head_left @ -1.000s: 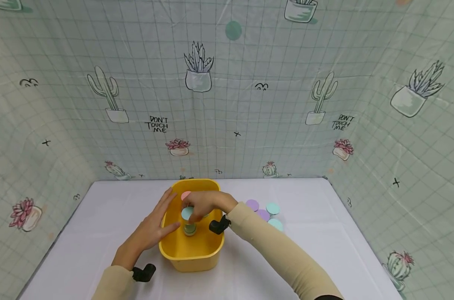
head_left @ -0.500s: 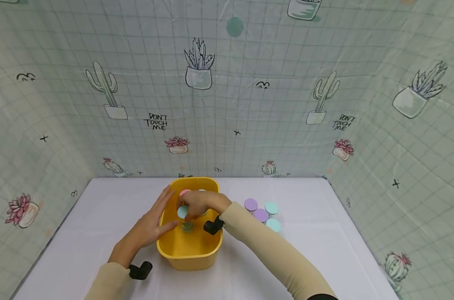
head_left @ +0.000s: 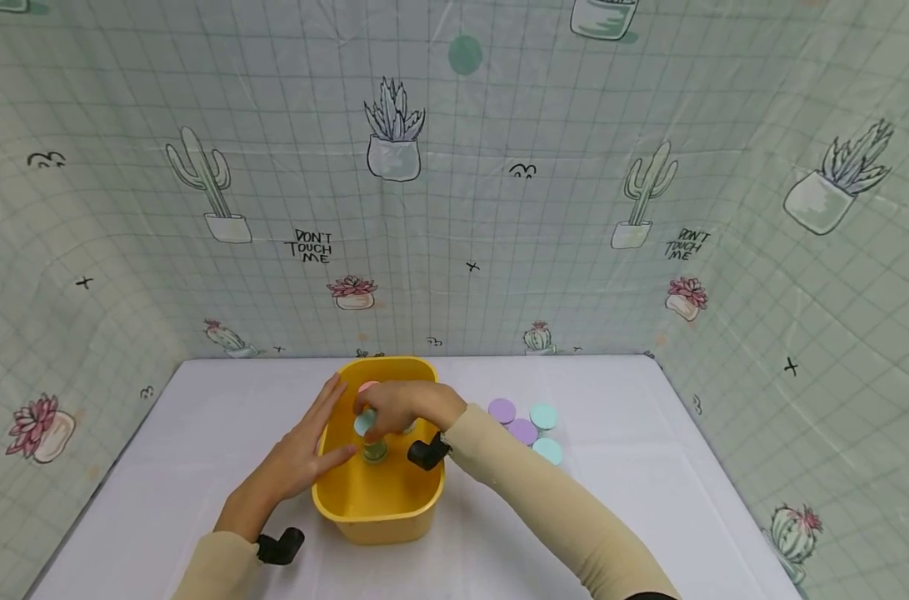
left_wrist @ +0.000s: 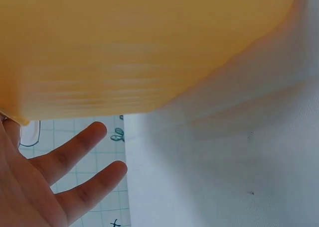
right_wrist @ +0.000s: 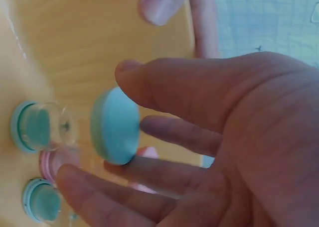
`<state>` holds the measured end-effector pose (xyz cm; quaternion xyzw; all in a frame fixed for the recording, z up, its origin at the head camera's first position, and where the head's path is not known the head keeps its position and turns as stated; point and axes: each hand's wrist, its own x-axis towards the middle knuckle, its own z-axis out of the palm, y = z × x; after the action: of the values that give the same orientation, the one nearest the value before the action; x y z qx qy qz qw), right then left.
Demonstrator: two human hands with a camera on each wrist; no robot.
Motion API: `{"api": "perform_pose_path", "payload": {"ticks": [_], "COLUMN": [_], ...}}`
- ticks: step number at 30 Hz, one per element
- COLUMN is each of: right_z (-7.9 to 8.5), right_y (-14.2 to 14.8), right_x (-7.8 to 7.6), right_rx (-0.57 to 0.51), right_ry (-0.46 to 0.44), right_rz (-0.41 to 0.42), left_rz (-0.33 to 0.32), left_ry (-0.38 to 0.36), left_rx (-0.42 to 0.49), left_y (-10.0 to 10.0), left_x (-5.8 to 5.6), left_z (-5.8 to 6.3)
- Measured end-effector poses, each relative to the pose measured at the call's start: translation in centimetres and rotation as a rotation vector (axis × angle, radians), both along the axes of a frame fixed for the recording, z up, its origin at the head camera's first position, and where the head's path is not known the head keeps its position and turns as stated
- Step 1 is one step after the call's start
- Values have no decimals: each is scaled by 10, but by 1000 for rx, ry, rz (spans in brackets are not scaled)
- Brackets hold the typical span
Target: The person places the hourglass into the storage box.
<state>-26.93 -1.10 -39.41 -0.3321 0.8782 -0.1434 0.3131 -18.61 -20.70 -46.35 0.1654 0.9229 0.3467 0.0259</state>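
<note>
A yellow bin (head_left: 379,533) stands on the table, longer from front to back. My right hand (head_left: 397,404) reaches down into it and holds a small jar by its round teal lid (right_wrist: 115,127), thumb on one side and fingers on the other. Just below that lid in the head view shows a greenish clear jar (head_left: 375,452). Inside the bin, the right wrist view also has two clear jars with teal bands and a pink-lidded jar (right_wrist: 50,166). My left hand (head_left: 297,458) lies along the bin's left rim, fingers spread and straight, thumb over the edge.
Right of the bin, beyond my right forearm, purple lids (head_left: 502,411) and teal lids (head_left: 544,416) sit grouped on the white table (head_left: 619,467). Cloth with cactus prints (head_left: 469,208) closes off the back and both sides.
The teal-lidded jar in my right hand has shifted slightly left and tilted. My left hand stays at the rim; the view has moved a little.
</note>
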Motion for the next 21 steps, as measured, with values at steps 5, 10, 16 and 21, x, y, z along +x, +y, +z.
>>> {"api": "perform_pose_path", "payload": {"ticks": [5,10,16,21], "right_z": [7,11,34,46], "right_y": [5,22,66,113], "right_x": [2,3,-5,-16], "right_rx": [12,-66,-262,-323], "right_ry": [-59,-135,-138,12], "right_rz": [-34,-53,-101,-165], "left_rz": [4,0,-6,-4], "left_ry": [-2,-10,3,12], "left_rx": [2,-8,8,32], "left_y": [0,0,1,4], "left_x": [1,4,3,1], "left_z": [-1,-2,0,-1]}}
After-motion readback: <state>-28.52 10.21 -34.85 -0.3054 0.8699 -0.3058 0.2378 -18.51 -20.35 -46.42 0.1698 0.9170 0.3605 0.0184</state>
